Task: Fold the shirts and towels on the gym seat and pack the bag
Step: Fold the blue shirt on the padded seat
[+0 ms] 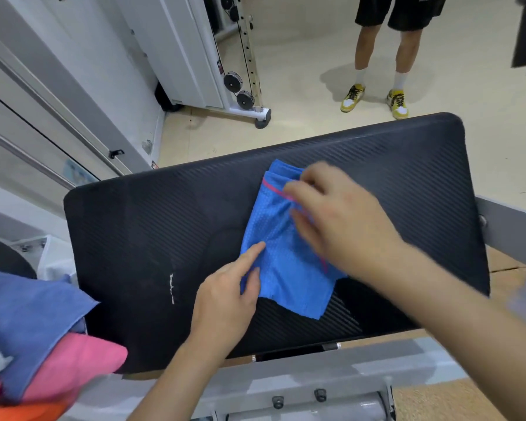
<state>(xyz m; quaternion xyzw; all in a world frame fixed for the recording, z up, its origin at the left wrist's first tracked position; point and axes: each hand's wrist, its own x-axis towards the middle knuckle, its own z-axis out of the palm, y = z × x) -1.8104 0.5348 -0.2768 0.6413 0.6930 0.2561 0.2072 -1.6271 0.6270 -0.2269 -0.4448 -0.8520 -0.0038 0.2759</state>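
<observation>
A bright blue mesh cloth with a thin pink stripe lies partly folded on the black padded gym seat, right of its middle. My left hand pinches the cloth's lower left edge between thumb and fingers, index finger stretched out over the fabric. My right hand lies palm down on the cloth's upper right part, fingers spread and slightly blurred, covering that side. No bag is in view.
A pile of cloths sits at the lower left: a dark blue towel, a pink one, an orange one. A person in black shorts and yellow shoes stands beyond the seat. A white cable machine stands at the back left.
</observation>
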